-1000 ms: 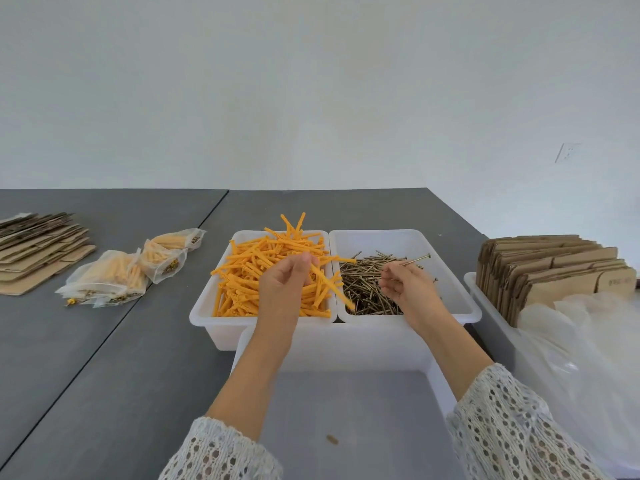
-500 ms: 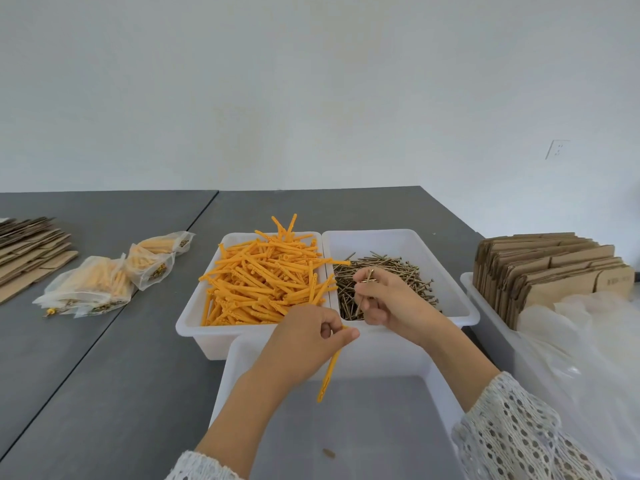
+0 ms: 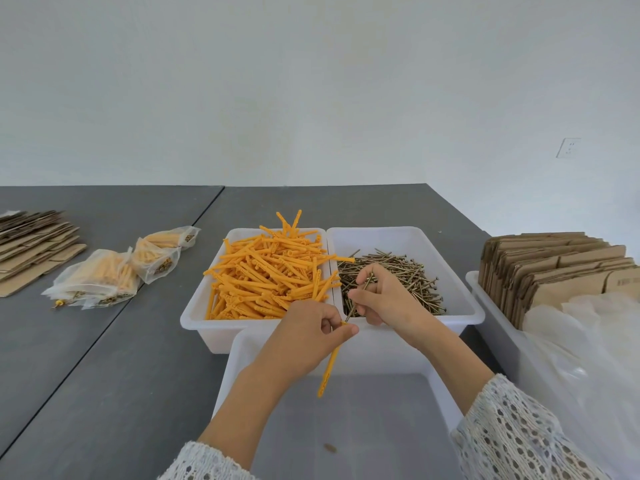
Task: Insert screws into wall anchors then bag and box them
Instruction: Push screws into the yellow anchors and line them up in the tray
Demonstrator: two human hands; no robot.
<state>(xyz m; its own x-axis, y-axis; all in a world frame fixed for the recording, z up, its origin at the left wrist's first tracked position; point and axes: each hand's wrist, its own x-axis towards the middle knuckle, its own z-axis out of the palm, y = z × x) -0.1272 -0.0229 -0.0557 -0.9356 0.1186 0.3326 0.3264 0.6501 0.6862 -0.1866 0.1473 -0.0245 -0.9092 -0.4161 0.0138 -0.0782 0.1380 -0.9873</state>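
My left hand [image 3: 304, 327] pinches the top of one orange wall anchor [image 3: 329, 367], which hangs down over the near white bin [image 3: 239, 362]. My right hand [image 3: 384, 299] pinches a brass screw [image 3: 358, 297], slanted with its tip at the anchor's open top end. Behind the hands stand two white bins side by side: the left bin [image 3: 197, 306] is heaped with orange anchors [image 3: 266, 271], the right bin [image 3: 460, 303] holds a pile of screws [image 3: 412, 278].
Several filled clear bags [image 3: 104, 275] lie on the grey table [image 3: 104, 375] at left, beyond them flat cardboard boxes [image 3: 31, 244]. At right a white tray [image 3: 485, 306] holds upright folded cartons [image 3: 554, 265] and empty clear bags [image 3: 588, 341].
My left hand lifted an anchor out of the left bin and brought it toward me. My right hand picked up a screw and brought its tip to the anchor's top end.
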